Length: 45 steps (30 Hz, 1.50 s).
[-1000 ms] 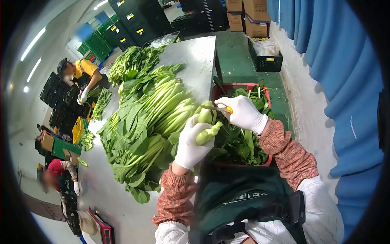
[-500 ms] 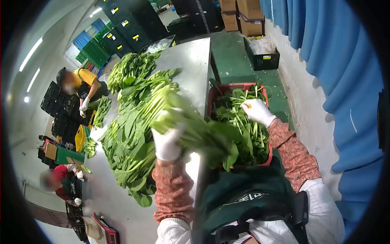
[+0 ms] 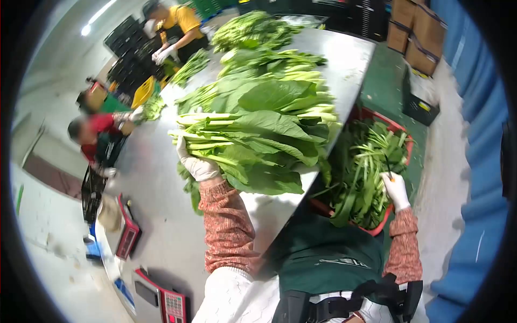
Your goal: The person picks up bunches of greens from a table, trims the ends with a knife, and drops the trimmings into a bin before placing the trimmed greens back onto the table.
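My left hand [image 3: 198, 166], in a white glove, is closed around the stem end of a bunch of leafy greens [image 3: 264, 132] over the metal table [image 3: 161, 199]. The broad leaves point right. Behind this bunch lies a pile of similar greens [image 3: 264, 70], partly covered by it. My right hand [image 3: 396, 189], also gloved, is closed on a small knife [image 3: 389, 166]; a bit of orange and a thin dark blade show. It is over the right side of a red crate [image 3: 410, 153] with loose leaves and stems [image 3: 366, 172] inside.
Red-framed scales [image 3: 161, 299] stand at the near left of the table. Across it, a person in yellow [image 3: 186, 24] and a person in red [image 3: 102, 129] work with greens. A black crate [image 3: 423, 107] and cardboard boxes [image 3: 425, 48] stand beyond, beside a blue curtain [image 3: 484, 134].
My left hand has swung the bunch left, away from the crate and over the table, turning its stems leftward. My right hand stays at the crate with the knife. The view has shifted.
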{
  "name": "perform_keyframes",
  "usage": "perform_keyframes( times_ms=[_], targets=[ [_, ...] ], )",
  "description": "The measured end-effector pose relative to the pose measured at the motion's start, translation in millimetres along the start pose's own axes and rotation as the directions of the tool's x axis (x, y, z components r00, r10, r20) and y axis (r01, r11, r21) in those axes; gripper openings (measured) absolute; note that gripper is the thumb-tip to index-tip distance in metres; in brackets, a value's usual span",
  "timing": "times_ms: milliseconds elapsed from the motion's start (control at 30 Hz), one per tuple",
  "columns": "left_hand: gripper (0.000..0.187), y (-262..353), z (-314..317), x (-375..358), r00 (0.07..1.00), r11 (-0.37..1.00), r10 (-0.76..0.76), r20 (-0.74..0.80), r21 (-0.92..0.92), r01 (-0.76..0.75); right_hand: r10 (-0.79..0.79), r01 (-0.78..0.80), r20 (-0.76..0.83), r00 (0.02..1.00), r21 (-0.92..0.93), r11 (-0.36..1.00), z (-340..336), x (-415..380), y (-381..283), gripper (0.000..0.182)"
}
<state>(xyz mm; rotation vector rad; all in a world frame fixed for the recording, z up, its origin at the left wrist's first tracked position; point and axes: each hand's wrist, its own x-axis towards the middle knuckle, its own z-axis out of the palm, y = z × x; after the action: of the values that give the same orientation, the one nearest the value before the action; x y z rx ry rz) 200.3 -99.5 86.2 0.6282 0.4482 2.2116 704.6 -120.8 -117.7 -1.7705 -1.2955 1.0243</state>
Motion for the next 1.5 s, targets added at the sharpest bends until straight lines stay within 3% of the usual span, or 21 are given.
perform_keyframes(
  times_ms=[67,100,200,267,400,433,500,533,633,733,800,1033,1133,1167,1200,1267,1300,1333,1400,1433,1500],
  targets=[
    [0.057,33.9,-41.1,9.4,0.993,0.998,0.055,0.101,-0.025,-0.052,0.046,-0.047,0.042,0.998,0.031,0.998,14.2,-6.3,-4.5,0.022],
    [0.062,47.8,-57.7,14.0,0.995,0.995,0.097,-0.002,0.018,-0.097,0.017,-0.018,0.066,0.998,0.021,1.0,21.4,-4.0,1.4,0.022],
    [0.065,78.6,-87.3,14.4,0.988,0.988,0.151,0.021,0.033,-0.152,0.006,-0.006,0.114,0.993,0.003,1.0,41.2,-2.7,-7.8,0.023],
    [0.066,56.4,-86.3,10.2,0.989,0.986,0.146,0.019,0.075,-0.147,-0.003,0.0,0.16,0.987,0.021,1.0,44.5,6.1,-43.3,0.022],
    [0.06,35.0,-55.1,-10.1,0.996,0.999,0.051,0.078,0.009,-0.052,-0.324,0.292,0.157,0.933,0.195,0.936,62.2,-14.9,-165.8,0.019],
    [0.057,26.8,-52.7,-15.1,0.993,0.998,-0.03,0.11,-0.043,0.035,-0.309,0.259,0.214,0.927,0.232,0.938,60.8,-29.2,-214.6,0.019],
    [0.048,10.0,-33.6,-24.7,0.956,0.97,-0.203,0.212,-0.092,0.226,-0.484,0.413,0.24,0.842,0.291,0.863,70.8,-28.6,-255.5,0.018],
    [0.048,-2.1,-23.2,-33.0,0.922,0.91,-0.292,0.253,-0.223,0.349,-0.518,0.406,0.298,0.801,0.365,0.838,77.9,-33.4,-279.8,0.017],
    [0.039,-22.9,-1.9,-48.0,0.811,0.848,-0.462,0.358,-0.089,0.522,-0.637,0.656,0.397,0.661,0.107,0.747,95.1,-52.7,-333.4,0.028],
    [0.043,-35.7,12.5,-62.2,0.707,0.735,-0.625,0.331,-0.056,0.676,-0.734,0.654,0.353,0.58,0.336,0.678,123.9,-36.4,-326.5,0.041],
    [0.042,-40.7,23.5,-69.5,0.681,0.714,-0.682,0.268,0.04,0.699,-0.657,0.561,0.407,0.635,0.342,0.754,109.7,-40.8,-325.9,0.038],
    [0.041,-28.2,52.2,-63.6,0.517,0.592,-0.806,0.289,0.403,0.698,-0.557,0.621,0.425,0.714,-0.016,0.784,56.2,-51.2,-316.2,0.023],
    [0.042,-32.6,59.3,-60.8,0.451,0.544,-0.839,0.304,0.493,0.679,-0.688,0.724,0.313,0.654,0.003,0.69,39.5,-41.6,-296.9,0.024],
    [0.042,-34.8,56.1,-60.6,0.427,0.523,-0.852,0.303,0.524,0.673,-0.743,0.756,0.139,0.655,-0.089,0.649,33.8,-34.9,-295.7,0.025],
    [0.043,-35.9,52.5,-62.3,0.429,0.526,-0.85,0.305,0.46,0.715,-0.573,0.585,0.128,0.809,-0.085,0.807,20.3,-9.9,-285.3,0.02],
    [0.044,-41.7,46.0,-62.5,0.435,0.528,-0.843,0.318,0.33,0.782,-0.493,0.491,0.166,0.854,0.058,0.869,-5.9,28.1,-264.2,0.037],
    [0.048,-51.1,42.5,-62.8,0.419,0.535,-0.83,0.368,0.314,0.784,-0.667,0.657,0.133,0.733,0.112,0.745,1.3,25.4,-260.7,0.046],
    [0.051,-55.9,48.8,-68.5,0.393,0.503,-0.84,0.375,0.266,0.822,-0.693,0.662,0.217,0.688,0.203,0.721,3.1,14.4,-268.1,0.047],
    [0.056,-70.7,66.5,-81.7,0.316,0.415,-0.859,0.403,0.183,0.891,-0.597,0.471,0.487,0.637,0.367,0.802,-3.6,-9.5,-286.1,0.048],
    [0.073,-76.8,70.2,-85.1,0.263,0.376,-0.848,0.46,0.171,0.911,-0.569,0.4,0.548,0.613,0.406,0.821,-1.8,-20.4,-290.4,0.049],
    [0.079,-97.1,67.5,-90.4,0.207,0.283,-0.793,0.572,0.046,0.958,-0.553,0.312,0.57,0.608,0.469,0.827,-1.6,-34.0,-294.4,0.046]
  ],
)
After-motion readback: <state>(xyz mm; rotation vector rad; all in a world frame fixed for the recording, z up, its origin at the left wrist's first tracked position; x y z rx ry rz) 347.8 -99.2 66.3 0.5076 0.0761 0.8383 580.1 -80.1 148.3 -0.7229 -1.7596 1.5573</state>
